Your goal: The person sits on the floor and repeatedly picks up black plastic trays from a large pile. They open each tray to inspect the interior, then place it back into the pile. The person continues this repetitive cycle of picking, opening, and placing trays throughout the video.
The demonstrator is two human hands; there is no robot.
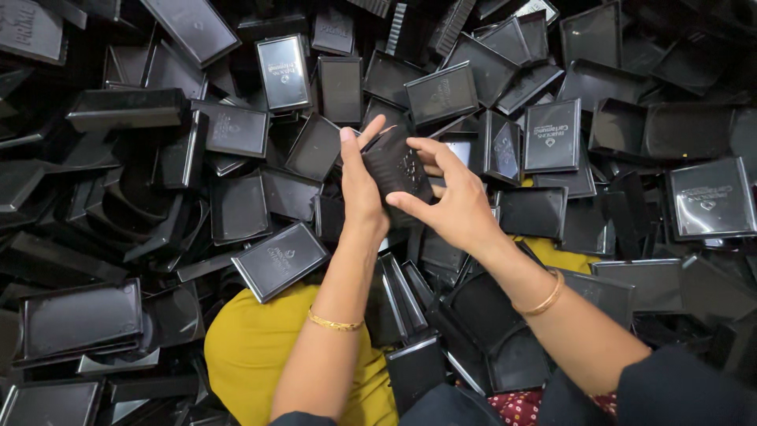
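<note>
View from above of two bare hands holding one small black plastic case (400, 167) over a deep heap of identical cases. The left hand (361, 183) grips the case's left edge, thumb and fingers closed on it. The right hand (451, 203) clamps its right side and lower corner, fingers spread across the face. The case sits tilted between both hands, raised just above the pile, near the middle of the view. Each wrist wears a thin gold bangle (334, 322).

Risks, as a judgement: the glossy plastic looks slippery, so a loose grip could let the case drop and vanish among its lookalikes. The heap (158, 197) lies loosely stacked at many angles, so a nudge from a forearm could send pieces sliding into the lap, where yellow fabric (252, 351) shows.

Packages: flat rectangular black lids and shallow trays, some face up, some on edge. Several lids carry small pale printed lettering with a little emblem, such as one lid (283, 72) upper centre, another (552, 135) at right and another (279, 259) beside the left forearm. No separate signs are visible
</note>
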